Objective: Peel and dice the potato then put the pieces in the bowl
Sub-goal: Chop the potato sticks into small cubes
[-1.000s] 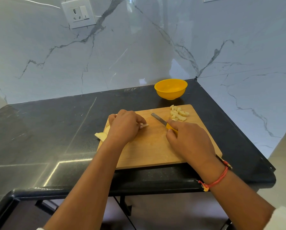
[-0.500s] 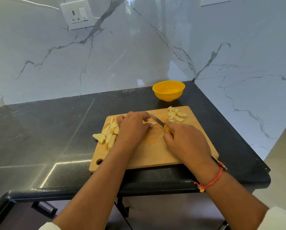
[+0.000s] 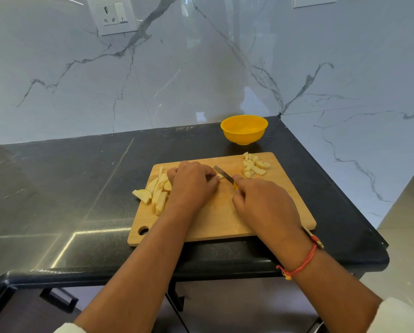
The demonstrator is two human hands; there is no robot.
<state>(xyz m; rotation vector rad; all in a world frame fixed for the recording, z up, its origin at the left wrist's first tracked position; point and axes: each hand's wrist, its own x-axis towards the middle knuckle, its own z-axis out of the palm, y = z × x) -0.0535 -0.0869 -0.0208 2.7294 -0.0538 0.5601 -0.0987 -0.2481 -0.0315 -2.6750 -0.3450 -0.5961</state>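
A wooden cutting board [image 3: 227,222] lies on the black counter. My left hand [image 3: 192,183] pins a pale potato strip [image 3: 220,176] to the board, only its tip showing past my fingers. My right hand [image 3: 263,203] grips a yellow-handled knife [image 3: 224,174], its blade angled across that strip. Several long potato slices [image 3: 159,192] lie at the board's left edge, one hanging over onto the counter. A heap of diced pieces [image 3: 254,164] sits at the board's far right corner. The yellow bowl [image 3: 244,129] stands behind the board and looks empty.
The black counter [image 3: 69,188] ends in a rounded front edge close to me and a right edge past the board. Marble walls meet in a corner behind the bowl. A wall socket [image 3: 112,14] is at upper left.
My left hand has slid right along the board, uncovering the long slices on the left. The knife blade has moved left toward my left fingers. The view has shifted slightly.
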